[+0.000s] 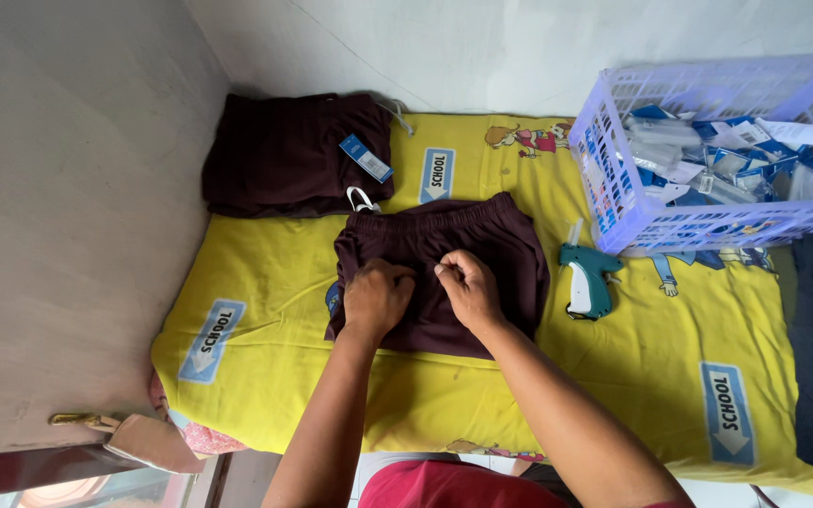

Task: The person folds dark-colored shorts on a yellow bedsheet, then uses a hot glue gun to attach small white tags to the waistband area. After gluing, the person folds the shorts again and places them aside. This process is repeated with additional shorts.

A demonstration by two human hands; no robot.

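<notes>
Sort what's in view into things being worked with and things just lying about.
In use: left hand and right hand, both on the maroon shorts.

Lying about: tagging gun, lilac basket of tags, folded maroon pile, yellow sheet.

- Both forearms come up from the bottom edge, bare to the elbow, and draw together toward the middle.
- The left hand (377, 299) lies knuckles up, fingers curled under into a loose fist, wrist straight with the forearm.
- The right hand (469, 287) sits just beside it, nearly touching, back of the hand upward, its thumb and forefinger pinched together at the tips.
- The right forearm slants in more steeply from the lower right than the left one does.
</notes>
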